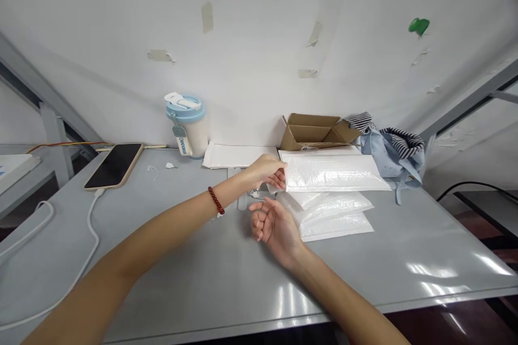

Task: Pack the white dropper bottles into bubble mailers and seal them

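Note:
My left hand (267, 170), with a dark red bead bracelet (216, 200) on its wrist, pinches the left end of a white padded envelope (334, 171). This envelope lies over a pile of similar padded envelopes (338, 223). Just in front of it my right hand (277, 228) is turned palm up, fingers loosely curled and thumb apart, holding nothing. Its fingertips are near the left side of the pile. Small clear or metallic items (259, 194) lie between the two hands, partly hidden, and I cannot make out what they are.
Behind the pile stands an open cardboard box (311, 132), with a blue cloth item (392, 151) beside it. A flat white envelope (243, 155) lies near a lidded cup (192, 126). On the left, a phone (114, 165) is plugged into a white cable (91, 226).

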